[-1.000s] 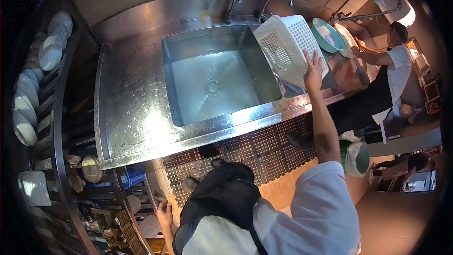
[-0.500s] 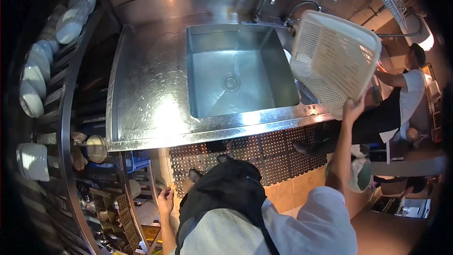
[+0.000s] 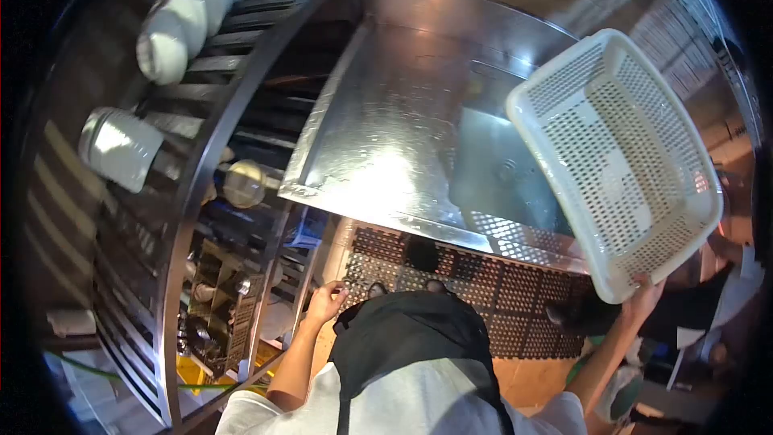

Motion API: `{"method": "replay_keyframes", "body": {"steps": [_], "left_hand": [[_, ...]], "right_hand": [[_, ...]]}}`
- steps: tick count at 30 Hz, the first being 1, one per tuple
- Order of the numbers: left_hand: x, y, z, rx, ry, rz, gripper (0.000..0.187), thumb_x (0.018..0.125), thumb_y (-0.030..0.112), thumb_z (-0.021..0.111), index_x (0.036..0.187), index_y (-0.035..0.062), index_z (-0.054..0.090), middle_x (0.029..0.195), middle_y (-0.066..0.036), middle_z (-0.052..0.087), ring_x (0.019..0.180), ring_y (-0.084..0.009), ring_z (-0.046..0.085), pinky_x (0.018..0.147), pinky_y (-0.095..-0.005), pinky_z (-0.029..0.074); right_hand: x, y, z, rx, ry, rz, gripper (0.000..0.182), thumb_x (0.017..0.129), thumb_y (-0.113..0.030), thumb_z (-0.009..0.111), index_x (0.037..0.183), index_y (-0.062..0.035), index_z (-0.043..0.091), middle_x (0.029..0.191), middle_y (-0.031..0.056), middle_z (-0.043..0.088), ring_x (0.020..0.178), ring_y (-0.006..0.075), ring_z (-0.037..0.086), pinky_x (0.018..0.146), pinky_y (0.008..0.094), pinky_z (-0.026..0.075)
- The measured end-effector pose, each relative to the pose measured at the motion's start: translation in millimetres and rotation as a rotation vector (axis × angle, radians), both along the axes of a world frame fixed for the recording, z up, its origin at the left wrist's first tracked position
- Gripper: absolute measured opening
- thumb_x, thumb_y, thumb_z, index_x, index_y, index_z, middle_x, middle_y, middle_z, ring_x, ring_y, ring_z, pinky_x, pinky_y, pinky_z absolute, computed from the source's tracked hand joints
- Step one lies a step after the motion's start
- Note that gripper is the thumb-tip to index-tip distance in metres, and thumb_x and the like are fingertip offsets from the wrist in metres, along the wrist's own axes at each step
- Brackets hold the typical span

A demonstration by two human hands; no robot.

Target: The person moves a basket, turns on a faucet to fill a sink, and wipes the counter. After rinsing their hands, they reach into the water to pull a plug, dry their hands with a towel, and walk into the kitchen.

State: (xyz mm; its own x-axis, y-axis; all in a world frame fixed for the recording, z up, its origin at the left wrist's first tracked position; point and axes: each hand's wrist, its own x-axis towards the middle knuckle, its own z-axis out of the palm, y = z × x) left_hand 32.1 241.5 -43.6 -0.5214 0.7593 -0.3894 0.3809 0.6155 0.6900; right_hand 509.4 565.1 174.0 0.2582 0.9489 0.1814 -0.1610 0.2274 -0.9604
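A white perforated plastic basket is tilted in the air over the right part of the steel sink. My right hand grips its lower rim. Nothing is seen inside the basket. My left hand hangs low beside the rack, in front of the counter's edge, its fingers partly curled apart with nothing in them. The wet steel drainboard lies to the left of the sink basin.
A metal slatted rack stands at the left, with white dishes and stacked white containers on it. A perforated black mat covers the floor. Another person's dark and white clothing shows at the right.
The view has turned left, bringing the rack closer. The basket has tipped so its open inside faces me, and it now covers part of the basin. My left hand remains low.
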Motion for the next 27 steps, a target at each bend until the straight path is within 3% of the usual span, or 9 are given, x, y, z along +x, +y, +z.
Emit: {"method": "replay_keyframes", "body": {"steps": [2, 9, 13, 17, 19, 21, 23, 24, 27], "left_hand": [[-8, -11, 5, -0.015, 0.004, 0.013, 0.034, 0.077, 0.027, 0.06, 0.099, 0.0007, 0.059, 0.095, -0.018, 0.061, 0.087, -0.0293, 0.061, 0.078, -0.0352, 0.047], [-20, -89, -11, -0.027, 0.029, 0.219, 0.033, 0.077, 0.024, 0.061, 0.097, -0.0021, 0.059, 0.089, -0.019, 0.063, 0.082, -0.0278, 0.062, 0.074, -0.0334, 0.048], [-9, -129, -16, -0.005, 0.031, 0.333, 0.028, 0.078, 0.019, 0.061, 0.096, -0.0016, 0.06, 0.083, -0.016, 0.063, 0.076, -0.0208, 0.063, 0.069, -0.0298, 0.048], [15, -145, -29, -0.047, 0.029, 0.557, 0.03, 0.078, 0.019, 0.061, 0.097, -0.0038, 0.059, 0.086, -0.018, 0.063, 0.08, -0.0239, 0.063, 0.072, -0.0306, 0.048], [26, -141, -26, -0.053, 0.049, 0.624, 0.03, 0.078, 0.019, 0.061, 0.097, -0.0037, 0.059, 0.086, -0.017, 0.063, 0.08, -0.0234, 0.063, 0.073, -0.0305, 0.048], [44, -124, -17, -0.028, 0.057, 0.659, 0.028, 0.078, 0.017, 0.061, 0.097, -0.003, 0.059, 0.085, -0.017, 0.063, 0.08, -0.0224, 0.062, 0.073, -0.0301, 0.047], [58, -111, -19, -0.024, 0.041, 0.696, 0.027, 0.078, 0.017, 0.06, 0.097, -0.0026, 0.059, 0.085, -0.016, 0.063, 0.079, -0.0219, 0.062, 0.073, -0.0298, 0.047], [61, -99, -16, 0.0, 0.023, 0.719, 0.027, 0.079, 0.017, 0.06, 0.097, -0.0026, 0.059, 0.085, -0.015, 0.063, 0.078, -0.0222, 0.062, 0.072, -0.03, 0.047], [57, -45, 9, -0.014, -0.037, 0.757, 0.028, 0.08, 0.018, 0.059, 0.099, -0.0028, 0.058, 0.089, -0.015, 0.063, 0.084, -0.0241, 0.061, 0.077, -0.0318, 0.046]], "right_hand": [[-43, 5, -16, -0.095, 0.018, 0.12, 0.066, 0.053, 0.009, 0.042, 0.119, 0.0012, 0.04, 0.105, 0.0123, 0.05, 0.091, 0.0251, 0.052, 0.077, 0.0333, 0.047], [-230, 40, -92, -0.465, 0.037, 0.397, 0.053, 0.058, 0.006, 0.046, 0.111, 0.003, 0.044, 0.096, 0.0138, 0.053, 0.084, 0.0254, 0.055, 0.068, 0.0345, 0.05], [-357, 80, -123, -0.514, 0.462, 0.881, 0.061, 0.054, 0.014, 0.045, 0.115, 0.0044, 0.042, 0.103, 0.0176, 0.052, 0.093, 0.0332, 0.053, 0.079, 0.0404, 0.049], [-513, 147, -142, -0.59, 0.477, 0.996, 0.054, 0.063, 0.021, 0.042, 0.114, 0.0013, 0.045, 0.104, 0.0172, 0.052, 0.093, 0.0286, 0.054, 0.073, 0.0385, 0.05], [-562, 151, -118, -0.557, 0.469, 1.017, 0.039, 0.079, 0.002, 0.051, 0.118, -0.0013, 0.044, 0.109, 0.014, 0.051, 0.097, 0.0295, 0.052, 0.078, 0.0408, 0.047], [-569, 151, -85, -0.519, 0.436, 1.04, 0.038, 0.084, -0.01, 0.054, 0.12, -0.0026, 0.043, 0.111, 0.0127, 0.051, 0.101, 0.0305, 0.05, 0.083, 0.0435, 0.045], [-559, 145, -65, -0.665, 0.084, 0.83, 0.05, 0.085, -0.034, 0.053, 0.125, -0.0062, 0.041, 0.12, 0.0103, 0.047, 0.11, 0.0307, 0.044, 0.091, 0.0486, 0.036], [-549, 149, -79, -0.571, 0.015, 0.977, 0.06, 0.083, -0.045, 0.051, 0.128, -0.0086, 0.037, 0.128, 0.0106, 0.041, 0.117, 0.029, 0.038, 0.095, 0.0519, 0.029], [-476, 144, -108, -0.325, -0.221, 1.1, 0.044, 0.084, -0.031, 0.055, 0.12, -0.0055, 0.047, 0.118, 0.0102, 0.05, 0.11, 0.0214, 0.046, 0.091, 0.0368, 0.036]]}}
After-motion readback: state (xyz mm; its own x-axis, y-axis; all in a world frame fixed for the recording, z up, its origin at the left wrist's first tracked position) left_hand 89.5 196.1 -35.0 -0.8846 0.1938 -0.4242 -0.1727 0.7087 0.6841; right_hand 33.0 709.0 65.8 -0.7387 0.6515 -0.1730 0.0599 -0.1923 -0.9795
